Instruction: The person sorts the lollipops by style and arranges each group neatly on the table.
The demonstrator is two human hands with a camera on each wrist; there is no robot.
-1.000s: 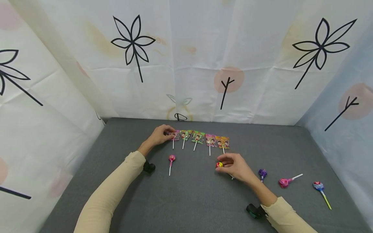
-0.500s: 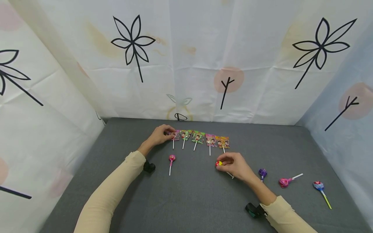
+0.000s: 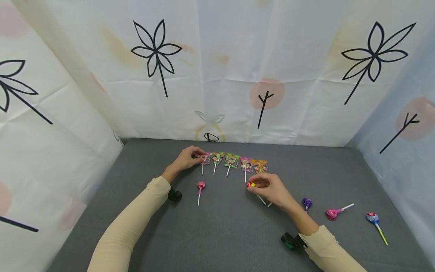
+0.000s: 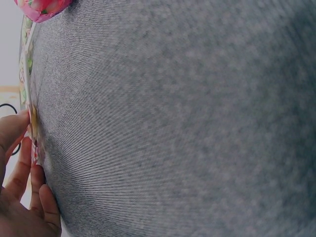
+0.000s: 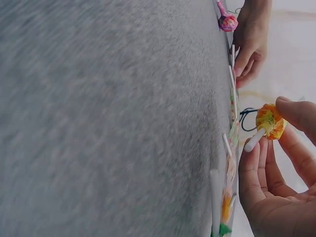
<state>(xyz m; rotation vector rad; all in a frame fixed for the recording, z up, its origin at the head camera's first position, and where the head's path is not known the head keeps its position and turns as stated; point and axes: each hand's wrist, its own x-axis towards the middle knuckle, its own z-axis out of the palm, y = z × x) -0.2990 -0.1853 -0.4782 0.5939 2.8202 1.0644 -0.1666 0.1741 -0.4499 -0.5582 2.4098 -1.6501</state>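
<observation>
My left hand [image 3: 186, 158] pinches the edge of the leftmost flat-wrapped pink lollipop [image 3: 205, 158], part of a row lying on the grey table. In the left wrist view, thumb and fingers [image 4: 19, 168] stand at the wrapper's edge. My right hand [image 3: 273, 190] holds a round lollipop [image 5: 270, 121] in a yellow, orange and red wrapper between thumb and fingers, its white stick pointing back toward the palm side. It is raised over the table, just in front of the row's right end. Another white stick [image 3: 270, 204] shows below this hand, its head hidden in the head view.
The row continues with green lollipops [image 3: 231, 160], a pink one [image 3: 246, 164] and an orange one [image 3: 259, 166]. A round pink lollipop [image 3: 201, 185] lies nearer on the left. To the right are a purple [image 3: 307, 203], a pink [image 3: 331, 214] and a blue one [image 3: 372, 217]. Patterned cloth [image 3: 231, 56] encloses the table.
My right hand has moved left and slightly away from me with the yellow and red lollipop, uncovering more of its stick. The left hand stays at the leftmost wrapper.
</observation>
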